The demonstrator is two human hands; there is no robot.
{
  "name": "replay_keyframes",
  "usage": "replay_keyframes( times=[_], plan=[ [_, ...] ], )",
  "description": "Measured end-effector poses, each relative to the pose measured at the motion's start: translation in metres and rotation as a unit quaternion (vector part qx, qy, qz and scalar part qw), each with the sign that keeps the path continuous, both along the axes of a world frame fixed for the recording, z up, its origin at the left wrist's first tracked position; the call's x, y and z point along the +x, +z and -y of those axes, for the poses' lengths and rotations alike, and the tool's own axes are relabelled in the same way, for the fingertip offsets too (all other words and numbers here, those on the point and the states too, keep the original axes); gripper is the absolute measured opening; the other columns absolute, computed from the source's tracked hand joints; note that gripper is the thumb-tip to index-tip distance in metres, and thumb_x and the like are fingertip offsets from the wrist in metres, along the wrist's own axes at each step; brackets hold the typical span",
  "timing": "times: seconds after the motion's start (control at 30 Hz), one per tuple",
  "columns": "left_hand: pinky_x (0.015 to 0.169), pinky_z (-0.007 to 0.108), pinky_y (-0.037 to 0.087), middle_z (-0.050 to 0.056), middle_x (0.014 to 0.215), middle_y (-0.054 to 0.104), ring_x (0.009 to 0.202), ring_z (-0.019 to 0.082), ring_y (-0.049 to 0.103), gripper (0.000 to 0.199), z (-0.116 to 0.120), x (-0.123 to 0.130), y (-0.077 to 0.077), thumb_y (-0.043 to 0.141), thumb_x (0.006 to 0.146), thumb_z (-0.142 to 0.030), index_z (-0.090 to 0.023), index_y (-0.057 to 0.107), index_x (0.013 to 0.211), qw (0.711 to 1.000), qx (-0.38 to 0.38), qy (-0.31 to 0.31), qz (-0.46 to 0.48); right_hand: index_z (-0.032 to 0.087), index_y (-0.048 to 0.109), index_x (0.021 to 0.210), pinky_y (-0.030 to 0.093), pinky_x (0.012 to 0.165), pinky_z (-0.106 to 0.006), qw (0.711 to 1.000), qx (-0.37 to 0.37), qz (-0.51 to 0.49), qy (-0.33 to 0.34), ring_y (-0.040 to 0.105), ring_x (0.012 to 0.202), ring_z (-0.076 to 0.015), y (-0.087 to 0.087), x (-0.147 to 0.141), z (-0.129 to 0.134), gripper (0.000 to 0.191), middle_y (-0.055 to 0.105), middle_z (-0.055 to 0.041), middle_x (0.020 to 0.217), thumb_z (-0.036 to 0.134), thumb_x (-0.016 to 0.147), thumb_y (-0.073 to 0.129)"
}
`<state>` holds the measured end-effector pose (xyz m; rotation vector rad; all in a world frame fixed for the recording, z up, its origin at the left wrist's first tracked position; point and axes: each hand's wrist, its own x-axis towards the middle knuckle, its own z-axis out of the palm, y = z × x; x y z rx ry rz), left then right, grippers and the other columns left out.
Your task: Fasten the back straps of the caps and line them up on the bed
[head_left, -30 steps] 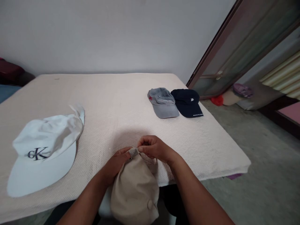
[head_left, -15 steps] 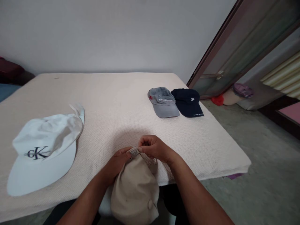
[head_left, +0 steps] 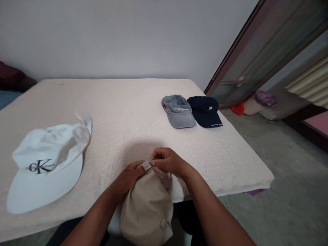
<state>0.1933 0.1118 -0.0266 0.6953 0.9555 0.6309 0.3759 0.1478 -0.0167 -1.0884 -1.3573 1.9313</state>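
A beige cap (head_left: 148,208) is held at the table's near edge, its crown toward me and its top button low in view. My left hand (head_left: 129,177) grips the cap's edge at the back strap, with the thumb on top. At the same strap, my right hand (head_left: 166,161) pinches the end between thumb and fingers. Between the two hands shows a small pale tag or strap end (head_left: 147,166). The beige cap's brim is mostly hidden.
A white cap (head_left: 46,164) with black letters lies on the left of the cloth-covered table (head_left: 115,99). Toward the back right, a grey cap (head_left: 179,111) sits against a navy cap (head_left: 206,111). A wall stands behind the table; the floor (head_left: 256,147) shows at right.
The pale tag or strap end shows more plainly between my fingers, and my left thumb has shifted slightly. Both hands stay on the beige cap.
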Motion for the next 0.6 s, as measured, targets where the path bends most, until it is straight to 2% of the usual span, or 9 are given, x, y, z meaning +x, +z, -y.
replay_keyframes(
  times=[0.17, 0.3, 0.47, 0.6],
  plan=[
    [0.06, 0.023, 0.039, 0.001, 0.07, 0.066, 0.06, 0.012, 0.053, 0.024, -0.001, 0.001, -0.001, 0.064, 0.078, -0.038, -0.019, 0.07, 0.091, 1.0, 0.0, 0.001, -0.004, 0.017, 0.054, 0.073, 0.023, 0.036, -0.017, 0.999, -0.023, -0.024, 0.002, 0.033, 0.039, -0.0031, -0.001, 0.001, 0.0, 0.017, 0.044, 0.0084, 0.051, 0.028, 0.073, 0.067],
    [0.06, 0.023, 0.039, 0.0, 0.07, 0.066, 0.061, 0.012, 0.053, 0.02, 0.0, 0.001, 0.003, 0.062, 0.079, -0.037, -0.018, 0.069, 0.08, 1.0, 0.015, -0.003, -0.027, 0.016, 0.054, 0.071, 0.02, 0.034, -0.017, 0.998, -0.05, -0.044, -0.004, 0.031, 0.037, -0.0032, -0.004, 0.0, 0.0, 0.017, 0.043, 0.0088, 0.047, 0.026, 0.072, 0.067],
    [0.068, 0.027, 0.042, 0.004, 0.074, 0.068, 0.07, 0.017, 0.056, 0.03, 0.001, 0.002, 0.011, 0.057, 0.081, -0.045, -0.017, 0.067, 0.074, 0.995, 0.067, 0.001, -0.069, 0.016, 0.055, 0.074, 0.017, 0.034, -0.017, 0.993, -0.076, -0.085, -0.017, 0.028, 0.036, -0.0024, -0.004, -0.004, 0.002, 0.014, 0.046, 0.0085, 0.048, 0.024, 0.073, 0.066],
    [0.067, 0.028, 0.043, 0.006, 0.075, 0.07, 0.07, 0.018, 0.057, 0.033, 0.001, 0.003, 0.013, 0.056, 0.081, -0.047, -0.017, 0.068, 0.075, 0.995, 0.068, -0.012, -0.07, 0.016, 0.054, 0.073, 0.017, 0.034, -0.017, 0.99, -0.094, -0.106, 0.001, 0.028, 0.036, -0.0021, -0.003, -0.005, 0.003, 0.015, 0.046, 0.0082, 0.049, 0.025, 0.073, 0.066]
  ],
)
